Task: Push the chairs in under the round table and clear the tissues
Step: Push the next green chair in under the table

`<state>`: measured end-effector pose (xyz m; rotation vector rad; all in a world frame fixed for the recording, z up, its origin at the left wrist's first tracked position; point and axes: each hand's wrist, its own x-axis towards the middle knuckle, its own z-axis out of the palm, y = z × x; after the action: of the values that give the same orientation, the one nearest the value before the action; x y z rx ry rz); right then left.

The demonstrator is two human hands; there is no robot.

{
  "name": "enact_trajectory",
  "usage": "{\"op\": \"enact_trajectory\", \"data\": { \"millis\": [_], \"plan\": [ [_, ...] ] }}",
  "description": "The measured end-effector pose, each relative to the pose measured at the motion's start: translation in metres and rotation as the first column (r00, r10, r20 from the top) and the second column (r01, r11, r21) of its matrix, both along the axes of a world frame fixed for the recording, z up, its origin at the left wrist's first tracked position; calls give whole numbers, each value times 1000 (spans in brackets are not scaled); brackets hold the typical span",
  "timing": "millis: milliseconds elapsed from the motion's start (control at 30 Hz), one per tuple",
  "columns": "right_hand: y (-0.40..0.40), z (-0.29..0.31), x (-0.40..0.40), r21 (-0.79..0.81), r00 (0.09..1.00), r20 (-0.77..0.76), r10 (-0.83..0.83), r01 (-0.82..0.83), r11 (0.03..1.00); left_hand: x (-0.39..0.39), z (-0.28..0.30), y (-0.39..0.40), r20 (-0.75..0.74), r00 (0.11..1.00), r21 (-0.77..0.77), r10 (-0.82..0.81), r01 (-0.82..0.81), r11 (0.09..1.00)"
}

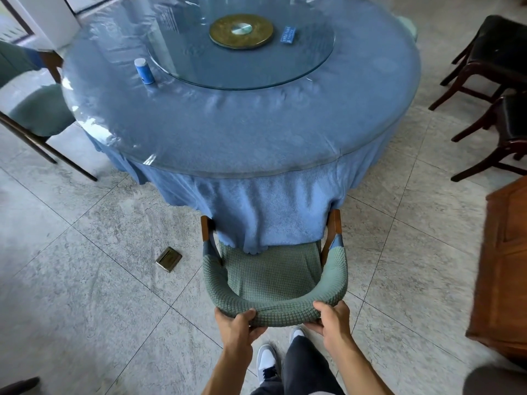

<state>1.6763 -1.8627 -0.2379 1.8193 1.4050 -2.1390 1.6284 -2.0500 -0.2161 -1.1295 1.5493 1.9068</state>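
While both hands are gripping the green-covered chair (273, 276) backrest, left hand (236, 323) and right hand (333, 319) fingers curled around it, the round counter (242, 132) is lying at 12 o'clock, seat partly underneath.

Brass floor socket (168, 259); wooden cabinet (504, 269); 2 dark stools (496, 52) stacked right.

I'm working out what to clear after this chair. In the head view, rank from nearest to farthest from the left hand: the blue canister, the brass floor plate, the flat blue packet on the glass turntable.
From the left hand on the chair back:
1. Brass floor plate, on the tiles, left of the chair.
2. Blue canister, upright on the table's left side.
3. Flat blue packet, far side of the turntable, right of the brass hub.
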Motion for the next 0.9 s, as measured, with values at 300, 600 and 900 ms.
{"op": "enact_trajectory", "data": {
  "millis": [300,600,900],
  "plan": [
    [-2,1,-23,6,1000,-31,-4,4,1000,-25,-1,-1,-15,1000,10,-16,16,1000],
    [17,0,-64,-6,999,-40,-10,10,1000,-67,-4,15,-29,1000,13,-7,8,1000],
    [38,-4,-117,27,999,-43,6,-5,1000,-119,-12,36,-16,1000,4,2,-2,1000]
  ]
}}
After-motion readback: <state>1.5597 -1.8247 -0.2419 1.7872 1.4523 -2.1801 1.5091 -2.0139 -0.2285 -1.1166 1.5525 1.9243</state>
